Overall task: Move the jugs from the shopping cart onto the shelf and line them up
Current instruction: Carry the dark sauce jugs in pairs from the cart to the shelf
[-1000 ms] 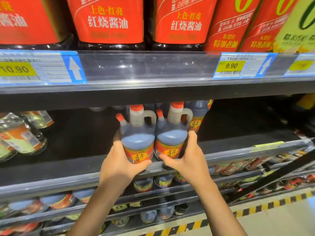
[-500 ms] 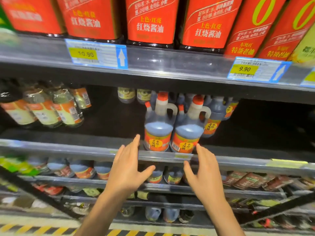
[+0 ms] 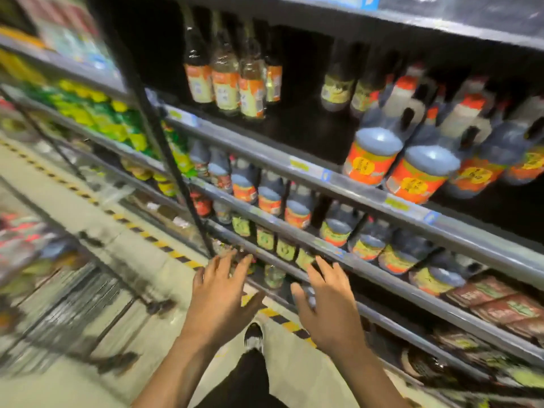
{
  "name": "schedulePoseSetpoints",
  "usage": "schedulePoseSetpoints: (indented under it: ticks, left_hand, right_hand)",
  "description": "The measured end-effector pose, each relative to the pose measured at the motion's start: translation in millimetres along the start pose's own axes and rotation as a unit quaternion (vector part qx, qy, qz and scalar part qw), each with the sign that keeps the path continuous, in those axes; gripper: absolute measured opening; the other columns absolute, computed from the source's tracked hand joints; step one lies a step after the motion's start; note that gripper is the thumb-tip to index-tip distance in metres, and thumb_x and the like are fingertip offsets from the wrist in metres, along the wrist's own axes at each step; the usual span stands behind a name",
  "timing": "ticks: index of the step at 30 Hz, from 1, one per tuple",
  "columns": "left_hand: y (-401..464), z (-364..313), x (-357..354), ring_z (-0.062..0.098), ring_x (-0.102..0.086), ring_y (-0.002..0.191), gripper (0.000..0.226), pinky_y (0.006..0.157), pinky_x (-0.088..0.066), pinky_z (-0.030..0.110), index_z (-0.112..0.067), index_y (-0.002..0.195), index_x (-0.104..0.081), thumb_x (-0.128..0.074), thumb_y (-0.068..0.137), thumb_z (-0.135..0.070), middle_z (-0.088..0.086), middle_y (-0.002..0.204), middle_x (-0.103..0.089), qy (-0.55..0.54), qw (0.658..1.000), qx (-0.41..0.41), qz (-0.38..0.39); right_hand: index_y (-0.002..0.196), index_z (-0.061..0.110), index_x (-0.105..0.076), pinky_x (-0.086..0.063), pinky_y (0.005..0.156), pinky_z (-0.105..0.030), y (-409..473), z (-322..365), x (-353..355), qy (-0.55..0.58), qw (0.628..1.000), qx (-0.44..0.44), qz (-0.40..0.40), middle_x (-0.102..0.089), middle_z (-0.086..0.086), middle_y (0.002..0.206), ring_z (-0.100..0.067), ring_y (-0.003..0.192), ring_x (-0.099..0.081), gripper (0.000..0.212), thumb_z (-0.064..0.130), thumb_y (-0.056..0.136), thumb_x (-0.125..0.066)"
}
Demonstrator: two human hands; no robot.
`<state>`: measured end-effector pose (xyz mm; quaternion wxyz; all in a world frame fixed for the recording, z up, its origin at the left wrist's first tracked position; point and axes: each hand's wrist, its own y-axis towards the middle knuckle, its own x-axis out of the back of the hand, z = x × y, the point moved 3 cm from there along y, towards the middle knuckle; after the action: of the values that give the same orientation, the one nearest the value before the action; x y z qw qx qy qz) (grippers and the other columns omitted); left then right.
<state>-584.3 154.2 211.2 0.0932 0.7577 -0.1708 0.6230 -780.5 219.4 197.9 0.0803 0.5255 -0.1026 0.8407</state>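
Both hands have dropped away from the jugs (image 3: 418, 175), now upright on the shelf (image 3: 294, 164) up to the right. Left hand (image 3: 219, 295) and right hand (image 3: 326, 301) hang empty, fingers spread; the blurred cart (image 3: 67, 313), probably lower left, lies nearer the left hand.

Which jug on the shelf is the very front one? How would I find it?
Look at the dark shelf above both empty hands. On its right stands a bunch of dark jugs with orange labels. The front jug sits closest to the shelf's edge, lowest in view, with an orange cap.
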Motion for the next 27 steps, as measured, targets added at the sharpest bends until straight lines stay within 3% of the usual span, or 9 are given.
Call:
schedulePoseSetpoints:
  ticks: [4,8,13,17,22,27]
  left_hand:
    - [-50.0,48.1,4.5,0.039,-0.052,0.125,0.074,0.098,-0.047,0.055,-0.031,0.135,-0.057,-0.043,0.078,-0.077,0.005,0.140,-0.057,0.004,0.995,0.098,-0.018]
    - [-86.9,81.1,17.6,0.039,-0.055,0.121,0.069,0.094,-0.049,0.055,-0.030,0.129,-0.062,-0.048,0.078,-0.075,0.004,0.138,-0.059,-0.007,0.983,0.173,-0.067]
    - [-128.4,123.0,28.9,0.037,-0.053,0.124,0.062,0.098,-0.046,0.055,-0.035,0.124,-0.065,-0.046,0.080,-0.073,-0.001,0.136,-0.061,-0.014,0.953,0.279,-0.115]
    - [-158.4,168.9,31.8,0.039,-0.053,0.124,0.061,0.099,-0.046,0.056,-0.036,0.125,-0.066,-0.045,0.080,-0.072,0.000,0.136,-0.062,-0.003,0.928,0.352,-0.125]
    - [-180.4,234.9,38.6,0.035,-0.052,0.125,0.059,0.101,-0.044,0.053,-0.040,0.127,-0.061,-0.049,0.080,-0.073,-0.001,0.138,-0.060,0.002,0.900,0.415,-0.136]
    - [-185.0,308.9,52.6,0.034,-0.047,0.131,0.066,0.105,-0.041,0.053,-0.040,0.132,-0.058,-0.041,0.080,-0.076,-0.001,0.143,-0.055,-0.007,0.887,0.439,-0.145]
  right_hand:
    - [0.136,0.023,-0.061,-0.042,0.112,-0.049,-11.3,51.9,-23.2,0.012,0.994,0.107,0.022,-0.055,-0.003,0.145,-0.037,0.137,-0.046,0.061,0.061,0.097,-0.036]
    - [0.127,0.015,-0.069,-0.045,0.110,-0.052,-17.3,102.6,-45.0,0.036,0.977,0.211,0.001,-0.066,-0.006,0.133,-0.036,0.126,-0.058,0.051,0.051,0.095,-0.051]
    - [0.132,0.026,-0.066,-0.042,0.112,-0.044,-22.3,164.8,-72.5,0.022,0.956,0.289,0.054,-0.062,0.004,0.140,-0.032,0.134,-0.053,0.052,0.057,0.094,-0.047]
    - [0.135,0.027,-0.063,-0.042,0.111,-0.048,-23.9,217.4,-96.4,0.002,0.938,0.334,0.097,-0.059,0.005,0.144,-0.031,0.138,-0.050,0.056,0.058,0.094,-0.042]
    - [0.156,0.037,-0.030,-0.011,0.125,-0.035,-19.4,288.6,-124.2,-0.040,0.910,0.360,0.203,-0.022,0.018,0.165,-0.016,0.155,-0.009,0.084,0.071,0.084,-0.006]
    - [0.158,0.036,-0.022,-0.007,0.125,-0.034,-7.6,363.8,-152.1,-0.065,0.895,0.373,0.234,-0.015,0.016,0.167,-0.016,0.155,-0.003,0.100,0.079,0.073,0.010]
